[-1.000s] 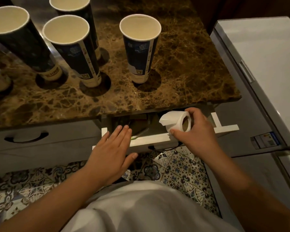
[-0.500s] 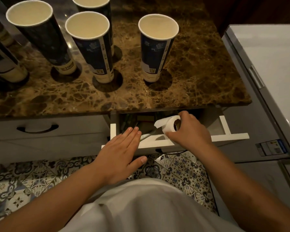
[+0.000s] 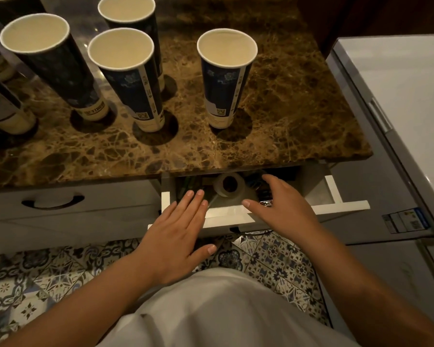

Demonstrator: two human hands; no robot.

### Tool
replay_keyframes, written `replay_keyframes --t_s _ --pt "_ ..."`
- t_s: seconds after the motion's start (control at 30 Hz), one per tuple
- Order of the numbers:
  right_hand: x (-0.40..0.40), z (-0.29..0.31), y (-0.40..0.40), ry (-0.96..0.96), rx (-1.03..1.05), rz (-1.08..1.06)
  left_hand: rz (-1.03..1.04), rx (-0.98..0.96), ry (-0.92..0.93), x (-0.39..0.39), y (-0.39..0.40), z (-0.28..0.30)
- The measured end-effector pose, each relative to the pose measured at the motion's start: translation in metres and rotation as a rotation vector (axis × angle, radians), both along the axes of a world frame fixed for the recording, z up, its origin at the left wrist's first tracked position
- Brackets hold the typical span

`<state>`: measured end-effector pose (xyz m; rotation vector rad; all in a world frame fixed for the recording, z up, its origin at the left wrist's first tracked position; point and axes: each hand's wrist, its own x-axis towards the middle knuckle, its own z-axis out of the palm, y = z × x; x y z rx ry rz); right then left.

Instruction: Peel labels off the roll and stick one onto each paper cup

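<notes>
Several tall dark-blue paper cups stand upright on the brown marble counter (image 3: pixel 286 108); the nearest ones are a right cup (image 3: pixel 223 78), a middle cup (image 3: pixel 130 78) and a left cup (image 3: pixel 53 66). The white label roll (image 3: pixel 229 185) lies inside the open white drawer (image 3: pixel 341 205) under the counter edge. My right hand (image 3: pixel 283 209) hovers just right of the roll, fingers spread, not touching it. My left hand (image 3: pixel 176 236) rests flat on the drawer's front edge, fingers apart.
A closed drawer with a dark handle (image 3: pixel 53 204) sits left of the open one. A white chest freezer (image 3: pixel 398 96) stands to the right. Patterned floor tiles (image 3: pixel 273 259) lie below. Dark small items lie in the drawer beside the roll.
My right hand lowered the label roll into the drawer and let go of it; the hand now sits open beside it. My left hand stayed on the drawer front.
</notes>
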<state>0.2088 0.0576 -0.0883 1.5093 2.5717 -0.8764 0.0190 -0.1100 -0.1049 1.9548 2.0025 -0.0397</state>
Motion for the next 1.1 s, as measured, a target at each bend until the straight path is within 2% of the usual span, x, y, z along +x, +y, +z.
replay_keyframes --t_s 0.1,0.17,0.3,0.47,0.83,1.1 --pt "0.01 0.003 -0.006 0.087 0.215 0.073 -0.008 0.098 0.103 -0.002 0.001 -0.009" --pt "0.017 0.002 -0.004 0.038 0.381 0.134 -0.003 0.132 0.136 -0.004 0.003 -0.015" --pt "0.021 -0.004 0.015 -0.171 0.468 0.223 0.097 0.207 0.138 -0.013 0.02 -0.014" --pt "0.009 -0.001 0.043 -0.279 0.539 0.243 0.247 0.256 0.206 -0.029 0.04 -0.004" --pt "-0.008 -0.024 0.053 -0.045 0.737 0.101 0.356 0.419 0.266 -0.038 0.065 -0.009" --pt "-0.013 -0.037 0.057 0.036 0.736 0.016 0.341 0.607 0.304 -0.045 0.072 -0.022"
